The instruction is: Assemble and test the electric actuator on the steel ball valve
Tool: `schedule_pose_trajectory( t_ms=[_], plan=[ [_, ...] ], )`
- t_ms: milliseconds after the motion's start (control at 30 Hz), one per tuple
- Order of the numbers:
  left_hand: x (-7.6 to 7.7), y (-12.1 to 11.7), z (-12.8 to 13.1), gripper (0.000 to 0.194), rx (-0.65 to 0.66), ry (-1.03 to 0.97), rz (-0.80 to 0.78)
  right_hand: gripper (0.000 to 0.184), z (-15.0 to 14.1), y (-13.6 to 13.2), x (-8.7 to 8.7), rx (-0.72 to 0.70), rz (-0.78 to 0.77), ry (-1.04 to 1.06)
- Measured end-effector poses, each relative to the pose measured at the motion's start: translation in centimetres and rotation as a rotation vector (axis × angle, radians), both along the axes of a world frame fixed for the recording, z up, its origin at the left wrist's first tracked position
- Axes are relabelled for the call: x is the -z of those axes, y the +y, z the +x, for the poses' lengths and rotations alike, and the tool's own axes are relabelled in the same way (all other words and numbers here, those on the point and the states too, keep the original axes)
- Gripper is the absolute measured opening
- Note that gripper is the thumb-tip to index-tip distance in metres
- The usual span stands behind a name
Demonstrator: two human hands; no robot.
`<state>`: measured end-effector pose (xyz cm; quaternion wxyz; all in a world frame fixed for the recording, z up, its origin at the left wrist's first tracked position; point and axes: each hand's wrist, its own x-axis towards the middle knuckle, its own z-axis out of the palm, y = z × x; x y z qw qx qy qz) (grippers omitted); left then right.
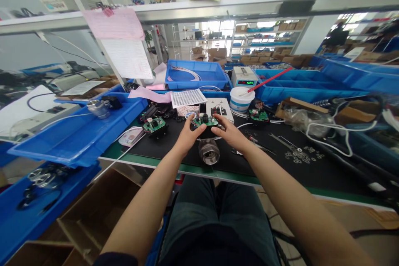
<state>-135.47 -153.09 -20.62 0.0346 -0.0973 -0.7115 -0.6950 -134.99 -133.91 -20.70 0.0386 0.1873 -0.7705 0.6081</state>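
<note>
Because the green circuit board (205,120) sits upright-facing on a dark housing near the middle of the frame, both hands come at it from its sides. Left hand (187,135): narrow grip, index at the board's left end, thumb across its front edge; looks like a steadying hold by the rim, probably sparing the raised components. Right hand (230,131): finger and thumb part-spread at the right end, thumb lower, beside the housing; cannot tell whether it bears any weight.

Directly below, toward the bench edge, a metal fitting (209,152), round opening facing the person. It appears joined to the housing, though the join is partly hidden; if so, its bulk likely serves as a foot.

Left of the hands, another board (154,124); a third (258,115) at right, near the white tub (241,100), with a red stick (271,80) leaning out of it. Right of centre, loose rings (301,156) lie scattered on the black mat (249,165), slim metal tools (283,143) beside them, presumably for easy reach. Far left, a blue tray (71,143) bears another fitting (98,109), perhaps keeping it off the work surface.
</note>
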Motion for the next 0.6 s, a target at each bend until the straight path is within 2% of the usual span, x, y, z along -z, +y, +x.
schedule_pose_trajectory(
  t_ms=[300, 600],
  plan=[
    [0.1, -0.3, -1.5, 0.066, 0.041, -0.038, 0.066, 0.075, -1.6, -0.5, 0.8, 0.042, -0.072, -0.075],
    [0.6, -0.4, -2.0, 0.062, 0.027, -0.022, 0.08, 0.065, -2.0, -1.0, 1.2, 0.059, -0.113, -0.088]
  ],
)
